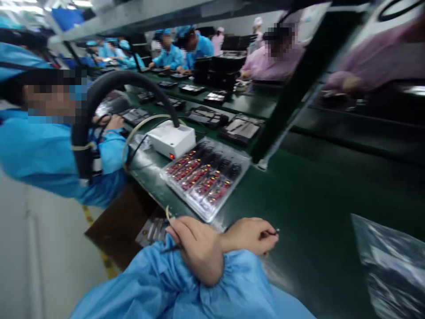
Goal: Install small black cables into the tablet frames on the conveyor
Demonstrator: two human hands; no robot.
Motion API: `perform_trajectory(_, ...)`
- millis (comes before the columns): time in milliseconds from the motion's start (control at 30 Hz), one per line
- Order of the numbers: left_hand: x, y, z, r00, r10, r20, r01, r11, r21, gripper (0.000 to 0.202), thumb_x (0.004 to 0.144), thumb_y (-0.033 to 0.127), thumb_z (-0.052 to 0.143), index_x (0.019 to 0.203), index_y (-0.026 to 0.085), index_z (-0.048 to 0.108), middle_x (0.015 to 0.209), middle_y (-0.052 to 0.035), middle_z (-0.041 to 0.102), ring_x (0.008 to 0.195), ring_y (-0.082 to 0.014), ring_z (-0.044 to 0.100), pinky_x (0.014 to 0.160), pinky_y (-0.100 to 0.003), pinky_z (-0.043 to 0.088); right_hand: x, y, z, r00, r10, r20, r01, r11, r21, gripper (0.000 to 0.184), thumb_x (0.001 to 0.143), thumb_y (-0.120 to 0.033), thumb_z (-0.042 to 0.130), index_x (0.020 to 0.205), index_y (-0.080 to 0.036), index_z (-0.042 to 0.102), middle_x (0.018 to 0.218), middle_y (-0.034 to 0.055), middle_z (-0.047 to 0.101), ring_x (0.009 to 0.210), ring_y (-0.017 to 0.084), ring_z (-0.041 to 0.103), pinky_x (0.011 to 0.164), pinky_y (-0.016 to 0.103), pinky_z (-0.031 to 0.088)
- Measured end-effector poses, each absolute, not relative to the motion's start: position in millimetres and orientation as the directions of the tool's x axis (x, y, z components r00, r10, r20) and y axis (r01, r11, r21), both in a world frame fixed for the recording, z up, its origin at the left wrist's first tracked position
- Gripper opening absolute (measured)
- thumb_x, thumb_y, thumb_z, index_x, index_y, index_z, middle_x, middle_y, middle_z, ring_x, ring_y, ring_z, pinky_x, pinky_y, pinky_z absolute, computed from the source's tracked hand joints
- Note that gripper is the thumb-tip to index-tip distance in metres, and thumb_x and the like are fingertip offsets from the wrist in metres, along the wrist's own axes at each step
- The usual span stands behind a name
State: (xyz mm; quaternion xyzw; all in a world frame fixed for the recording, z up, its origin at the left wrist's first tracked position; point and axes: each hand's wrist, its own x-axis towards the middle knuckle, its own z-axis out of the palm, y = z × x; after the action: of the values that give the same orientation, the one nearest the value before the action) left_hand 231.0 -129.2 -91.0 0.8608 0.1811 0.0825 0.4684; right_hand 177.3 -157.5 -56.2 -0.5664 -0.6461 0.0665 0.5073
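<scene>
My two hands rest together at the near edge of a dark green conveyor belt (308,199), both in blue sleeves. My left hand (195,250) lies over the wrist of the right one, fingers curled, and pinches a small pale strip (168,214) that sticks up from its fingertips. My right hand (252,235) is closed on a thin dark tool (275,231) whose tip points right, just above the belt. A clear blister tray (206,177) of small red and black parts lies on the belt just beyond my hands.
A white box (172,141) with a red light and a thick black hose (129,82) stand behind the tray. A co-worker in blue (49,155) sits close on the left. Black trays (207,117) line the belt. A crumpled plastic bag (392,261) lies at right. A dark post (292,93) slants across.
</scene>
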Motion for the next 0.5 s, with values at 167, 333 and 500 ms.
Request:
perform_trajectory(167, 228.9, -127.1, -91.3, 0.919, 0.393, -0.008, 0.231, -0.524, 0.820, 0.023, 0.087, 0.032, 0.055, 0.099, 0.017, 0.068, 0.089, -0.0021, 0.070, 0.079, -0.0118, 0.064, 0.073, -0.019, 0.049, 171.7, -160.8, -52.6, -0.055, 0.721, 0.691, 0.639, 0.557, -0.531, 0.024, 0.093, -0.011, 0.045, 0.111, -0.017, 0.060, 0.095, 0.0078, 0.072, 0.082, 0.016, 0.069, 0.067, 0.024, 0.054)
perform_trajectory(333, 229.5, -132.9, -88.0, 0.922, 0.388, -0.008, 0.239, -0.552, 0.799, 0.021, 0.087, 0.031, 0.056, 0.098, 0.017, 0.068, 0.091, -0.0030, 0.070, 0.081, -0.0133, 0.065, 0.073, -0.020, 0.050, 203.1, -189.0, -57.5, 0.260, 0.717, 0.647, 0.653, 0.364, -0.664, 0.026, 0.089, -0.013, 0.054, 0.112, -0.024, 0.060, 0.090, 0.0038, 0.071, 0.079, 0.017, 0.069, 0.068, 0.028, 0.057)
perform_trajectory(500, 227.2, -135.4, -91.5, 0.923, 0.373, 0.097, 0.160, -0.598, 0.785, 0.024, 0.090, 0.028, 0.049, 0.098, 0.016, 0.068, 0.091, -0.0017, 0.069, 0.085, -0.0136, 0.067, 0.074, -0.020, 0.049, 229.9, -226.9, -60.4, 0.482, 0.632, 0.607, 0.642, 0.216, -0.736, 0.014, 0.088, -0.022, 0.058, 0.099, -0.026, 0.066, 0.082, 0.0035, 0.071, 0.071, 0.020, 0.069, 0.063, 0.033, 0.057)
